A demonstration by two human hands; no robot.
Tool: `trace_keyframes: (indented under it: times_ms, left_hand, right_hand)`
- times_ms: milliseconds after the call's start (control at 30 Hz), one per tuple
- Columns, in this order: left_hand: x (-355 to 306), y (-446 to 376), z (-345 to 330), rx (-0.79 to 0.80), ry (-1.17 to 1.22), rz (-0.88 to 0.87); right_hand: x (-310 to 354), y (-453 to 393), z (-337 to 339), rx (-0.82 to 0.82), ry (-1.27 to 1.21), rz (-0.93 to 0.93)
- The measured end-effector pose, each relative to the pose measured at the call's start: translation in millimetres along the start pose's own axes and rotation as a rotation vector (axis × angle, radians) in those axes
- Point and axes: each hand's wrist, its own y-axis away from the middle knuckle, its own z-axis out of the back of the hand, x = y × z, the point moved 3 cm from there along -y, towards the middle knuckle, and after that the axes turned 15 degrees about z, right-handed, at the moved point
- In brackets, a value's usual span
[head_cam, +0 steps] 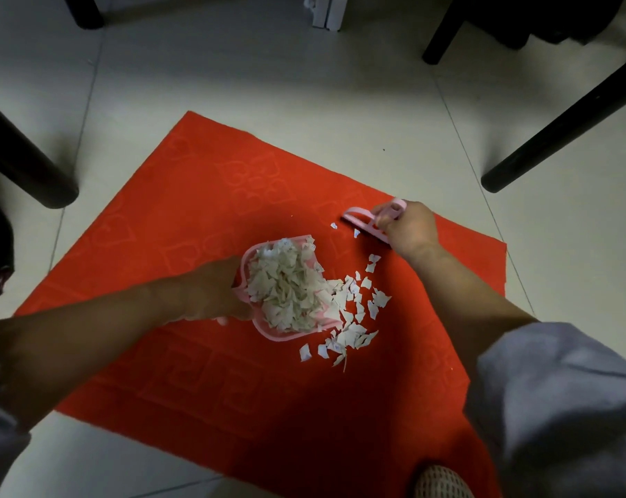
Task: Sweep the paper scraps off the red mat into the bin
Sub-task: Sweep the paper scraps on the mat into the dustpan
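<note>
Grey sleeves frame the near view. Left hand (211, 289) grips a pink dustpan (286, 328) heaped with scraps, mouth facing loose paper scraps (354, 314) on the red mat (203, 195). Right hand (408, 228) grips a pink brush (365, 224) farther right, apparently poised to sweep. Tiled floor (268, 73); dark furniture legs (563, 124). Bin not visible.

Pale tiled floor (340, 84), dark furniture legs (563, 124) around, dim light
</note>
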Motion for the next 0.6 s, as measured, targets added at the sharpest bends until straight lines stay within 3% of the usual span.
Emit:
trace_keyframes:
  times_ms: [67, 133, 300, 433, 500, 600]
  left_hand:
    - [-1, 0, 1, -0.001, 0.002, -0.003]
    - [-3, 1, 2, 0.007, -0.001, -0.013]
    - [-7, 0, 4, 0.000, 0.014, -0.002]
    - [-7, 0, 5, -0.015, 0.019, -0.007]
    - [-5, -1, 6, -0.014, 0.020, -0.006]
    - [-1, -3, 6, -0.011, 0.012, -0.002]
  right_hand:
    - [4, -1, -1, 0.143, 0.104, -0.005]
    - [4, 1, 8, 0.187, 0.096, -0.012]
    - [8, -1, 25, -0.016, -0.086, 0.011]
    - [21, -13, 3, -0.049, -0.110, 0.051]
    - [28, -16, -7, 0.019, -0.097, 0.069]
    - [33, -18, -17, 0.249, 0.119, 0.112]
